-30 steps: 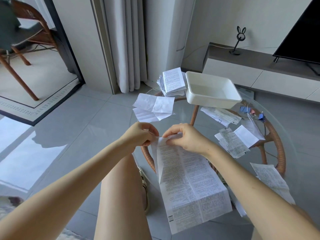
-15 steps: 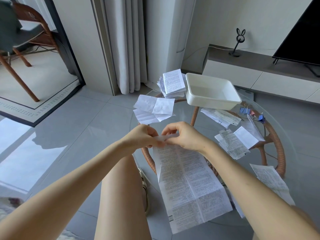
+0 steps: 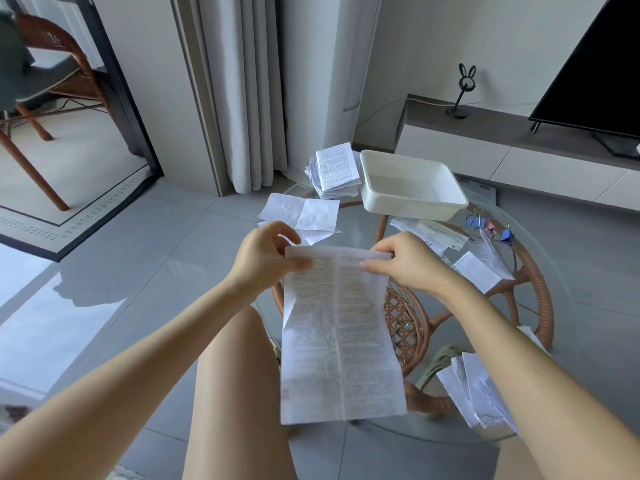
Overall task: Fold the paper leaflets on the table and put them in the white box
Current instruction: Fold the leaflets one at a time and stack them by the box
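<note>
A long printed leaflet [image 3: 339,334] hangs lifted above the round glass table [image 3: 540,271], its creases showing. My left hand [image 3: 266,261] pinches its top left corner and my right hand [image 3: 405,265] pinches its top right corner. The white box [image 3: 412,202] stands with nothing in it at the table's far side. A stack of folded leaflets [image 3: 336,168] lies just left of the box. Unfolded blank sheets [image 3: 304,213] lie nearer me at the table's left edge.
More leaflets [image 3: 433,233] and a folded one [image 3: 478,271] lie to the right, with coloured binder clips [image 3: 491,226] beyond. A loose pile of papers [image 3: 474,389] sits at the near right edge. My bare knee is under the leaflet. A TV cabinet [image 3: 519,157] stands behind.
The leaflet has been lifted off the table and spread wider; my hands moved apart from the middle of its top edge to its two corners.
</note>
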Available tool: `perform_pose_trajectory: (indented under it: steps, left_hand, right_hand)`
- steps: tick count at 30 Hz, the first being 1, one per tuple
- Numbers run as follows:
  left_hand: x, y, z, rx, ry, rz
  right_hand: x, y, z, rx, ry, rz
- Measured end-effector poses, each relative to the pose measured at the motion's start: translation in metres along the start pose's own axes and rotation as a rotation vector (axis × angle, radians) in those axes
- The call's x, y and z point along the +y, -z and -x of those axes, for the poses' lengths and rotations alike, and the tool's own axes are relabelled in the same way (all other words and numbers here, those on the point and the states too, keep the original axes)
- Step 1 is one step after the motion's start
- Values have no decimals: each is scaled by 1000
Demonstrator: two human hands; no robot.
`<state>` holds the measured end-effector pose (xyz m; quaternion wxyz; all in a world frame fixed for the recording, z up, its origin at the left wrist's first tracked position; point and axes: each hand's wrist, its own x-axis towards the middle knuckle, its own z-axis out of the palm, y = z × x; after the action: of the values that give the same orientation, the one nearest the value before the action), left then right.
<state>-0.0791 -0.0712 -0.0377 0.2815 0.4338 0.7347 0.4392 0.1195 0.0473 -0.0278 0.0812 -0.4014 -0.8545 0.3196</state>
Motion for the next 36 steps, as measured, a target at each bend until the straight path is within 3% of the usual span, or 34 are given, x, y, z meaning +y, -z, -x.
perform_pose_trajectory:
  steps: [3, 6, 8, 10, 12, 15, 19, 28, 32, 34, 36]
  left_hand:
    - [6, -8, -10, 107, 29, 121]
    - [10, -20, -12, 227, -188, -300]
    - [10, -31, -2, 138, -436, -503]
    - [5, -46, 13, -64, -577, -609]
    - [-7, -65, 28, -216, -584, -666]
    - [-24, -86, 45, -312, -504, -729]
    - [-40, -94, 53, -333, -513, -789]
    - [-35, -86, 61, -392, -472, -909]
    - [-36, -87, 62, -404, -464, -942]
    - [-36, -89, 63, -400, -452, -944]
    - [-35, -90, 63, -399, -437, -930]
  right_hand:
    - [2, 5, 3, 85, -30, -62]
    - [6, 9, 1, 212, -80, 29]
    - [10, 11, -1, 273, -129, 68]
    - [15, 10, -5, 313, -188, 68]
    - [20, 8, -6, 328, -245, 44]
    - [26, 4, -6, 342, -288, 6]
    - [32, 1, -8, 345, -296, -28]
    - [35, -8, -17, 337, -305, 141]
    - [18, -15, -2, 414, -177, 475]
    - [5, -25, 24, 520, 40, 653]
    - [-7, -41, 61, 564, 256, 596]
